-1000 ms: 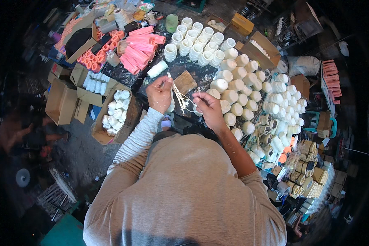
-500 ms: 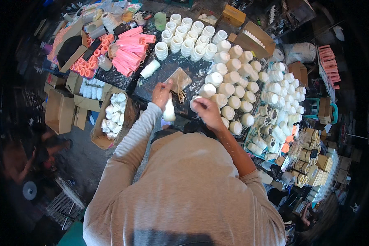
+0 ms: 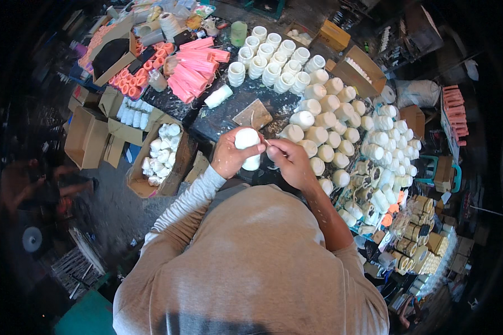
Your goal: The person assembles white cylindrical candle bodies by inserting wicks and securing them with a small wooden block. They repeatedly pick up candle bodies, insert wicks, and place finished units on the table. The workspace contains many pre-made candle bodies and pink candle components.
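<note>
Just in front of my body, my left hand (image 3: 227,157) is wrapped round a white, rounded cylinder (image 3: 246,138) that looks like a candle. Its lower part shows beneath my thumb. My right hand (image 3: 292,162) is beside it, finger and thumb pinched on a thin, pale strand that resembles a wick. Where the strand meets the cylinder is too small to tell. Beyond both hands a square tan board (image 3: 254,115) lies on the dark worktable (image 3: 207,124), with thin strands over it. A single white cylinder (image 3: 218,96) lies on its side further left.
Rows of white cylinders (image 3: 317,135) crowd the right, close to my right hand. Ridged white pots (image 3: 271,72) stand at the back. Pink sticks (image 3: 194,70) are heaped at the far left. A cardboard box (image 3: 134,178) of white pieces is left of my left forearm.
My right hand has left the white cylinder at the row's edge and come in beside my left. My left hand has turned and raised its cylinder. The strands by the board have shifted.
</note>
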Motion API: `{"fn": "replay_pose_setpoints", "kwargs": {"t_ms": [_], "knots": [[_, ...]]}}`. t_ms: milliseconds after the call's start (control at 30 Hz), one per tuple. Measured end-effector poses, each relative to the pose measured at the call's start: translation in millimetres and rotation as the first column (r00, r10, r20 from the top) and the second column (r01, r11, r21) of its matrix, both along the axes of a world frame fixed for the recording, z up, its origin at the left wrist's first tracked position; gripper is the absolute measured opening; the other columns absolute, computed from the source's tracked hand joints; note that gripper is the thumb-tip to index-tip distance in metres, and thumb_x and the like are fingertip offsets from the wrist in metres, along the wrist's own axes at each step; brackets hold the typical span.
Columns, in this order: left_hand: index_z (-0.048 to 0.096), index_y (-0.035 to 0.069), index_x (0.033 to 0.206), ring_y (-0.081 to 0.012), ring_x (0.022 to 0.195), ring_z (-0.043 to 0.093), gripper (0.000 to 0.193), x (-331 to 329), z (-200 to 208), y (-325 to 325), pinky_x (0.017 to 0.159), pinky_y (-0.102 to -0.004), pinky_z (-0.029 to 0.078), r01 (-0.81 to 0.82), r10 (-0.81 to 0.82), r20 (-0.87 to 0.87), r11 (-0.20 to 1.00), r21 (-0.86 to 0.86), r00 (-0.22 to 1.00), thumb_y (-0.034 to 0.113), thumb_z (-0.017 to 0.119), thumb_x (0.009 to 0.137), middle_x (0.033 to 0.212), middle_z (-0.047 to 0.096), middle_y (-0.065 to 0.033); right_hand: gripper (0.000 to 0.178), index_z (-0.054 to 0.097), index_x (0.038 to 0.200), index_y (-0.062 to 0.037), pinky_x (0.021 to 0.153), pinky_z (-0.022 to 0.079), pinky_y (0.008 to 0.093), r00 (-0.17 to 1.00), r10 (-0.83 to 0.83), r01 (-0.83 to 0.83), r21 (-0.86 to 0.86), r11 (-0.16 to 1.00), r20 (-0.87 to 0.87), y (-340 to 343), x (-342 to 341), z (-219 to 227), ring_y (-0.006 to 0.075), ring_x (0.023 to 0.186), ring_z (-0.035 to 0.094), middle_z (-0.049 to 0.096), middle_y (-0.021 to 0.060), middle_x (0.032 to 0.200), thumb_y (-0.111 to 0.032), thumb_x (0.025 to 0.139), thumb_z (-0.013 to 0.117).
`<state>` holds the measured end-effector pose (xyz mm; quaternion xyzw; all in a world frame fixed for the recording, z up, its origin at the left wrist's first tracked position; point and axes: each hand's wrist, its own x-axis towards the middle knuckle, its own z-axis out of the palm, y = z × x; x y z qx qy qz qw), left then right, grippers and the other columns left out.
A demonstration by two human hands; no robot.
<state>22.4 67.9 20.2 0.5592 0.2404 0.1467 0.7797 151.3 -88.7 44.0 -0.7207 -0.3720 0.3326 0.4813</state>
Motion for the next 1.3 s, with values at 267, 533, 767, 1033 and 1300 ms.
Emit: {"fn": "replay_pose_setpoints", "kwargs": {"t_ms": [267,533,767,1033,1300], "knots": [[0.073,0.0,0.096,-0.0258,0.079,0.068,0.028,-22,56,8,0.072,-0.036,0.054,-0.115,-0.033,0.164,0.578,0.808,0.986,0.006,0.086,0.071,0.091,0.071,-0.012,0.019,0.073,0.108,0.0001,0.073,0.054,0.0376,0.832,0.103,-0.176,0.084,0.981,0.546,-9,-11,103,0.03,0.08,0.07,0.074,0.0164,0.09,0.001,0.089,0.072],[0.074,0.004,0.098,-0.0311,0.083,0.068,0.034,-23,63,3,0.078,-0.0408,0.051,-0.182,-0.004,0.211,0.484,0.856,0.978,0.007,0.087,0.066,0.092,0.073,-0.0112,0.029,0.064,0.099,-0.0051,0.072,0.048,0.0415,0.597,0.016,-0.219,0.144,0.965,0.802,4,-29,113,0.0296,0.084,0.058,0.059,0.0097,0.09,-0.009,0.072,0.076],[0.075,0.004,0.099,-0.0316,0.084,0.067,0.031,-22,67,2,0.078,-0.0411,0.049,-0.169,-0.005,0.187,0.405,0.899,0.982,0.009,0.084,0.07,0.094,0.073,-0.0106,0.024,0.066,0.1,-0.0018,0.073,0.047,0.0414,0.56,0.04,-0.218,0.1,0.971,0.828,-1,-28,108,0.029,0.083,0.057,0.06,0.0104,0.091,-0.004,0.077,0.073],[0.071,0.003,0.1,-0.032,0.088,0.065,0.03,-21,76,-6,0.081,-0.0425,0.047,-0.117,0.019,0.116,0.221,0.968,0.993,0.014,0.079,0.074,0.095,0.07,-0.011,0.021,0.064,0.094,-0.0042,0.076,0.045,0.0417,0.483,0.1,-0.266,0.036,0.963,0.87,8,-30,97,0.0285,0.086,0.056,0.056,0.008,0.088,-0.014,0.076,0.069],[0.069,0.003,0.102,-0.0322,0.091,0.065,0.039,-20,74,-8,0.083,-0.043,0.046,-0.109,0.047,0.101,0.234,0.966,0.994,0.013,0.084,0.068,0.095,0.069,-0.0113,0.022,0.066,0.098,-0.002,0.082,0.047,0.043,0.54,0.09,-0.286,0.083,0.955,0.837,3,-20,90,0.0295,0.089,0.061,0.063,0.0105,0.092,-0.008,0.077,0.069]]}}
